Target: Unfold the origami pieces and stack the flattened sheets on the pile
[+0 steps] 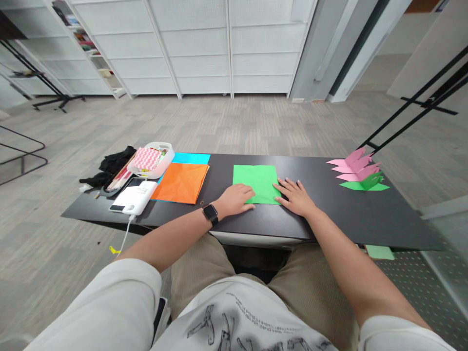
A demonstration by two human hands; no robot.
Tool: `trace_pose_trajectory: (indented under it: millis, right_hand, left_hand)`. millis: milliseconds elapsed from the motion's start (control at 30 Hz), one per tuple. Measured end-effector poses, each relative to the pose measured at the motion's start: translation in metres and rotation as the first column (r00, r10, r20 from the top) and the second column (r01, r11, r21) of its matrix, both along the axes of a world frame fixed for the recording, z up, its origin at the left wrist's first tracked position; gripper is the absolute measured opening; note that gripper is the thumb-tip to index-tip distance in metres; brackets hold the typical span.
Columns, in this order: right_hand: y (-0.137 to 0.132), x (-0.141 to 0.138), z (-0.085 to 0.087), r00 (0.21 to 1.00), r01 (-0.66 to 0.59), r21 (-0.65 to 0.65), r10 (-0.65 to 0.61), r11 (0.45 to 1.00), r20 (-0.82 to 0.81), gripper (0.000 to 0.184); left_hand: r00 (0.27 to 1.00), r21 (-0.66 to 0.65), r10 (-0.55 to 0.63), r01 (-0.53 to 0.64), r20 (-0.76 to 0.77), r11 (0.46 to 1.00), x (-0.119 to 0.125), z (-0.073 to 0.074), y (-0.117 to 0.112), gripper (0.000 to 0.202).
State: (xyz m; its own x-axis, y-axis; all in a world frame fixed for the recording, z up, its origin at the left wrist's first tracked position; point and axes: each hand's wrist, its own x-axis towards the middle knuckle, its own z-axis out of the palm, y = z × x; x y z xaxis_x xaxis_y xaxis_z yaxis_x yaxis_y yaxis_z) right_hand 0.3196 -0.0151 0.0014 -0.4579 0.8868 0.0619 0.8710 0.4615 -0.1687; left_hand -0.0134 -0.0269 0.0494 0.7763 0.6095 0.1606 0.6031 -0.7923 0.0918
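Head camera showed me a green sheet (260, 181) lying flat near the middle of the dark surface (365, 217). I saw the left grip (237, 200) resting on its near left corner, fingers side by side and thumb held apart; the right grip (295, 197) was spread wide, fingertips touching its right edge. Orange paper (181, 183) overlapped blue paper (192, 158) to the left, beside a white device (137, 196). Folded pink pieces (354, 165) and a folded green piece (365, 185) stood well apart, to the right.

White shelving units (193, 48) line the far side of grey patterned carpet (204, 119).
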Motion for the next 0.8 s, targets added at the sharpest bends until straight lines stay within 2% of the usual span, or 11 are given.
trace_pose_trajectory:
  millis: [167, 333, 500, 667, 800]
  right_hand:
    - [0.000, 0.001, -0.001, 0.999, -0.004, -0.005, 0.004, 1.000, -0.034, 0.059]
    - [0.000, 0.002, -0.002, 0.995, 0.015, -0.021, -0.017, 1.000, -0.101, 0.055]
    - [0.003, 0.011, -0.006, 0.948, 0.073, -0.020, -0.076, 0.997, -0.308, 0.057]
    - [0.007, 0.014, -0.011, 0.931, 0.071, -0.015, -0.072, 0.997, -0.358, 0.056]
    - [0.007, 0.014, -0.007, 0.885, 0.082, -0.019, -0.082, 0.996, -0.459, 0.065]
  left_hand:
    - [0.996, 0.050, -0.008, 0.013, -0.086, 0.999, 0.024, -0.006, -0.007, 0.029]
    - [0.991, 0.099, -0.051, 0.064, -0.124, 0.993, 0.025, -0.010, -0.005, 0.031]
    - [0.990, 0.139, -0.020, 0.040, -0.143, 0.990, 0.019, -0.006, -0.002, 0.035]
    - [0.995, 0.083, 0.006, 0.002, -0.099, 0.997, 0.020, 0.003, -0.003, 0.032]
    - [0.996, 0.029, 0.081, -0.079, -0.049, 0.996, 0.032, 0.002, -0.012, 0.046]
